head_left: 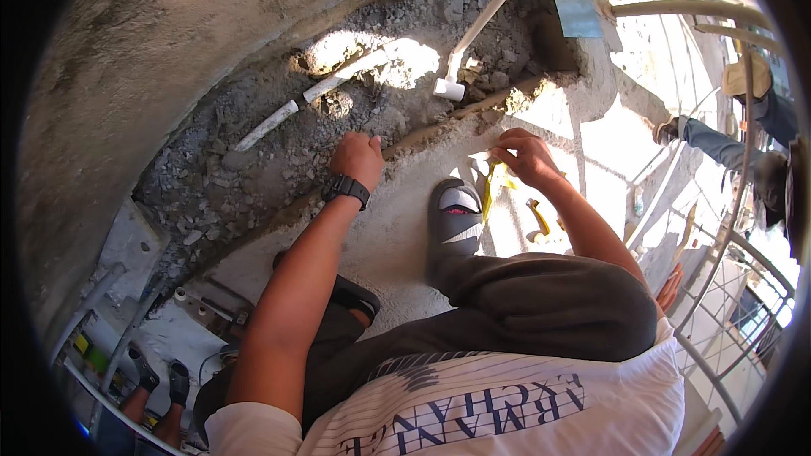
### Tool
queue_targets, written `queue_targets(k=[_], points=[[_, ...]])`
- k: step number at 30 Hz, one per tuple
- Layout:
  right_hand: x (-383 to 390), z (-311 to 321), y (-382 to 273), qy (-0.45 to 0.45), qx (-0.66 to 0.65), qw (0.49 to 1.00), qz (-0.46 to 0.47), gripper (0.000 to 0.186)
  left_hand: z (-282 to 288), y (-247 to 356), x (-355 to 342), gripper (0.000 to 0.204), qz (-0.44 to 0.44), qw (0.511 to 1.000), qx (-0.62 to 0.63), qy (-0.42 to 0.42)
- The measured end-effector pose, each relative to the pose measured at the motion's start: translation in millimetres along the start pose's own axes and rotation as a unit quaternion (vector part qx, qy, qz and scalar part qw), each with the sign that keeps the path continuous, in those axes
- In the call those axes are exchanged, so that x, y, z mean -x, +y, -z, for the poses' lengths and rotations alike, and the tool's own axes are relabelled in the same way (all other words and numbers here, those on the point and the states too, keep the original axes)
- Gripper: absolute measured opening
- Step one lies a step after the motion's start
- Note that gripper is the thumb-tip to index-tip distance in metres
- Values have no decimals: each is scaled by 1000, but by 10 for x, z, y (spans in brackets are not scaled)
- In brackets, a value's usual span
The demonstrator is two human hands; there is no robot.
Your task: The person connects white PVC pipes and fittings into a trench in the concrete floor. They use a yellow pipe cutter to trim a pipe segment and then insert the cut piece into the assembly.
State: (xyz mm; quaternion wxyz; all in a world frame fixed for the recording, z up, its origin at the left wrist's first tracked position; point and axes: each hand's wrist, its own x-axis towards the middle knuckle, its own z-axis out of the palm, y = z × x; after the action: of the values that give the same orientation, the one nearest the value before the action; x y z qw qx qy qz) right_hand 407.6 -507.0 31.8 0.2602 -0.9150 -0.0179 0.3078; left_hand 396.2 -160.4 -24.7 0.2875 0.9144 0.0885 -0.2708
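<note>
My left hand (pixel 356 159) is closed at the edge of the rubble trench, its fingers curled under so that whatever they hold is hidden. Over the sunlit concrete my right hand (pixel 525 154) pinches thumb and fingers together, with a small pale bit at the tips that is too small to name. Just below those fingers lies a yellow object (pixel 492 190) of unclear kind. A curved yellow handle-like piece (pixel 539 218) rests nearer my knee. Beyond my hands, a white plastic pipe (pixel 498 4) slants down to a white fitting (pixel 449 89). Another white pipe (pixel 267 125) lies partly buried in the trench.
A curved plaster wall (pixel 127 59) bounds the trench (pixel 228 165) on the far left. Metal railings (pixel 726 236) stand at right. Another person's legs (pixel 718 148) show at right, and another person's feet (pixel 177 382) at lower left. A bluish flat piece (pixel 577 12) sits beyond the trench.
</note>
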Motion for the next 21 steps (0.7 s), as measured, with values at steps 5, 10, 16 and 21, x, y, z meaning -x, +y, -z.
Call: queue_targets(k=[5,10,16,21], points=[[37,-243,281,67,56,986,140,14,-333,183,189,20,-69,993,65,72],[50,-124,282,66,49,985,151,16,-413,525,315,29,-77,972,217,47],[213,192,334,155,53,955,246,16,-462,1003,373,46,-68,963,200,-166],[418,331,126,184,47,954,233,13,-937,1386,413,52,-140,946,246,-157]])
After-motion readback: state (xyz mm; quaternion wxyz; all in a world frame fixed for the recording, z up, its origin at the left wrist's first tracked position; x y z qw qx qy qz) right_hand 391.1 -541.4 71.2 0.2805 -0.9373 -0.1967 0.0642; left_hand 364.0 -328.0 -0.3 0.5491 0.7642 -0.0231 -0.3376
